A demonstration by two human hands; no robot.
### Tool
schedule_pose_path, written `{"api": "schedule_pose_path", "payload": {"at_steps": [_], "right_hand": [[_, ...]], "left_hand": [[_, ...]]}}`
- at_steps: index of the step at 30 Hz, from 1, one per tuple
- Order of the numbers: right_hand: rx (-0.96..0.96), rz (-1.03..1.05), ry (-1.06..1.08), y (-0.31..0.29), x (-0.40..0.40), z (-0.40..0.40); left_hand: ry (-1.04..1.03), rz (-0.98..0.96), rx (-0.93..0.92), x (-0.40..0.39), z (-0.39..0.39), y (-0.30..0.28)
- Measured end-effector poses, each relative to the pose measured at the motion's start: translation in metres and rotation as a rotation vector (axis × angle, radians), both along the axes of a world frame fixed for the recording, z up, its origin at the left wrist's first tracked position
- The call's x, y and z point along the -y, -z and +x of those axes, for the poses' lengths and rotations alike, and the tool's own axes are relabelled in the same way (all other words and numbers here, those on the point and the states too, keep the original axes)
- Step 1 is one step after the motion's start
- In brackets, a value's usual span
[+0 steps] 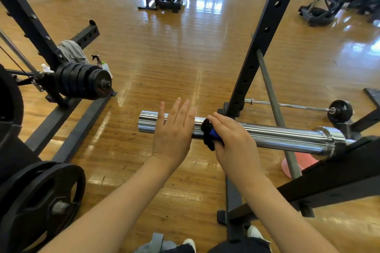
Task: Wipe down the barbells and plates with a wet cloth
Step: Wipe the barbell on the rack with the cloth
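The right hand (232, 139) pressed a dark cloth (209, 134) onto the chrome barbell sleeve (277, 136), fingers curled over it. The left hand (174, 129) lay flat over the sleeve's end, fingers straight.

Both forearms are bare from elbow to wrist; no sleeves, watch, rings or gloves are visible on the left hand (172, 133) or the right hand (232, 141). Fingernails are short and unpainted. Directly below the forearms, at the bottom edge of the view, dark trousers (238, 247) cover the legs. Two white shoe toes show there, the left shoe (190, 242) and the right shoe (254, 232), flanking the trousers.
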State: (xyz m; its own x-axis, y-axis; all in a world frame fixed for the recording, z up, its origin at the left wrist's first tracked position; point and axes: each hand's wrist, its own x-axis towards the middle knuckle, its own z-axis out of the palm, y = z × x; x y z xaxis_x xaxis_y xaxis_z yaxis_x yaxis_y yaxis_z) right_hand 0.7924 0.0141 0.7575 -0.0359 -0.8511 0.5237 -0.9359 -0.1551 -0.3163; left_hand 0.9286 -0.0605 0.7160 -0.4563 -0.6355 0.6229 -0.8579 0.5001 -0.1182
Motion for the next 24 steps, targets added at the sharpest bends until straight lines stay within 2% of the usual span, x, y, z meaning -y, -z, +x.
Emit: {"api": "schedule_pose_path", "payload": {"at_steps": [6, 12, 17, 24], "right_hand": [[-0.033, 0.014, -0.032, 0.011, 0.0, 0.001], [-0.093, 0.141, -0.029, 0.008, -0.003, 0.004], [-0.049, -0.022, -0.008, 0.011, 0.001, 0.005], [-0.09, -0.084, -0.086, 0.02, -0.005, -0.009]], "left_hand": [[-0.007, 0.02, -0.024, -0.001, -0.002, -0.001], [-0.005, 0.058, -0.017, -0.004, -0.002, -0.006], [-0.012, 0.095, -0.002, -0.005, -0.002, -0.009], [-0.02, 0.232, 0.097, -0.008, 0.0, -0.021]]}}
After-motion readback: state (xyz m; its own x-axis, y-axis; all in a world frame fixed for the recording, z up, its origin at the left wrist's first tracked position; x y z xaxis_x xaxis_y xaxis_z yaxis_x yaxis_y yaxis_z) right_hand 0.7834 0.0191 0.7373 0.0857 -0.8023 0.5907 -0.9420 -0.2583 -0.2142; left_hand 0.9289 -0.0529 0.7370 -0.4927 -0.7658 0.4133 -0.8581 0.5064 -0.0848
